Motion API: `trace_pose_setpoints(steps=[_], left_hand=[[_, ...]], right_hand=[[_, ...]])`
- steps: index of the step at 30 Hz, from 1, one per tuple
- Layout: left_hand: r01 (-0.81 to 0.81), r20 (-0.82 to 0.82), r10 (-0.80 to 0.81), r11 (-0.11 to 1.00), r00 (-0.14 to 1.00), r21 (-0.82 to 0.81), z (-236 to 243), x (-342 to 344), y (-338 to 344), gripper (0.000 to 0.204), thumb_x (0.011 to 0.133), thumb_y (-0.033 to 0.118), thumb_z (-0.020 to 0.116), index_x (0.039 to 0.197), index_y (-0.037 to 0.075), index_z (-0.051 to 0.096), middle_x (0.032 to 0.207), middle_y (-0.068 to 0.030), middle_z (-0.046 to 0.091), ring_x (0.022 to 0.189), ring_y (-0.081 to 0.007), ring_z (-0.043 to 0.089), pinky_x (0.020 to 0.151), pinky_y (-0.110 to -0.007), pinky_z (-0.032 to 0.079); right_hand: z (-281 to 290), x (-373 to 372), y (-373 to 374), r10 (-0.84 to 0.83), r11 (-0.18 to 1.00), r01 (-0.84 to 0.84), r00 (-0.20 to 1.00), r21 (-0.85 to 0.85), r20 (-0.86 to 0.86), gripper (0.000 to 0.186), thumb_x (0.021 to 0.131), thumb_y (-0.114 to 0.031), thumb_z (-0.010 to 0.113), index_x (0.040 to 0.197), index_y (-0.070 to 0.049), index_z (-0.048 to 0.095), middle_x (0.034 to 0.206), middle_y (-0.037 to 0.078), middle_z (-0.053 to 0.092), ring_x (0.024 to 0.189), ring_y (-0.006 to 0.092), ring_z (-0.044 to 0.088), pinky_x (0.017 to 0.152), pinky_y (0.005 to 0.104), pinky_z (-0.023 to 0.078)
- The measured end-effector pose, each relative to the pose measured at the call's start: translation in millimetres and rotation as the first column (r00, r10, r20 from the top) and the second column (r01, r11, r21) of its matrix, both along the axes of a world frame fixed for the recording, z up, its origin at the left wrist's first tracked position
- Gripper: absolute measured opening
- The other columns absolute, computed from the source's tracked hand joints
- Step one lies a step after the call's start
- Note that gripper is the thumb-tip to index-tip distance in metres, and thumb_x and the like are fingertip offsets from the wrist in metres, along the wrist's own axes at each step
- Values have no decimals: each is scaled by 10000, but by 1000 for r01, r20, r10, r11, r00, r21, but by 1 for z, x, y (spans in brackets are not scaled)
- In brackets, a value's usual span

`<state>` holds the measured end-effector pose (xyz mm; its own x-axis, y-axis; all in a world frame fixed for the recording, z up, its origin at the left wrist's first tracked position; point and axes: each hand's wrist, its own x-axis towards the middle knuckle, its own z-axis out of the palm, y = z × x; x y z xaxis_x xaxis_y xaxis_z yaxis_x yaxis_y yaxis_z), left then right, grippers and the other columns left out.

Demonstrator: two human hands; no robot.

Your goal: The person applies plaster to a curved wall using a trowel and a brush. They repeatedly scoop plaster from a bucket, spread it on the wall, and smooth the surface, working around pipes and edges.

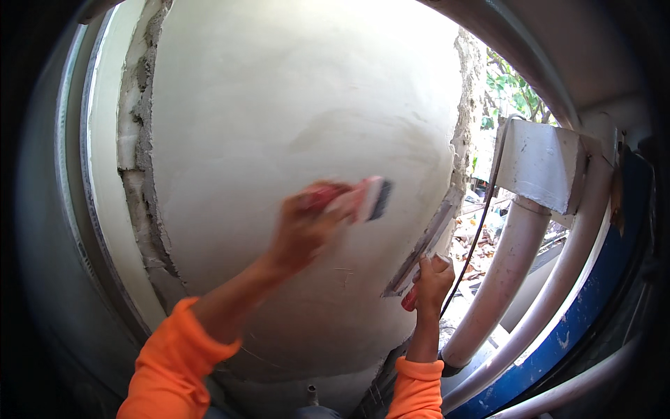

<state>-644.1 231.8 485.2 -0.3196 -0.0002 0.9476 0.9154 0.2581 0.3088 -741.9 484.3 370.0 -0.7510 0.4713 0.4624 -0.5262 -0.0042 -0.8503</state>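
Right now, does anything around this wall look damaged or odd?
Yes: beside the smooth plaster, the left mortar strip looks cratered and broken by contrast. The plaster's right edge is ragged too, above the trowel in the right hand.

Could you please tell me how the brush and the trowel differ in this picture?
The brush ends in short dark bristles, while the trowel has a long, flat blade. The brush is in the left hand, the trowel in the right hand. The brush is in front of the middle of the wall; the trowel is near its rough right edge. Both have red on their handles.
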Motion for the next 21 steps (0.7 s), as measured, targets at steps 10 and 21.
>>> trace_pose_setpoints(steps=[10,21], left_hand=[[-38,-22,45,970,999,240,56,-52,43,165,996,81,661,1091,-41,719,1109,-76,757,970,-119,674,854,-309,569],[-420,-40,605,597,795,683,-76,132,-181,356,1047,155,617,1317,-76,606,1399,-203,547,1260,-318,616,922,-457,639]], right_hand=[[23,-37,-26,103,995,-104,993,-6,-51,227,880,-136,782,947,29,642,707,83,637,505,169,603,470,329,479],[126,58,-186,175,758,290,772,584,-611,203,902,-156,731,924,7,612,830,165,646,709,377,661,685,488,518]])
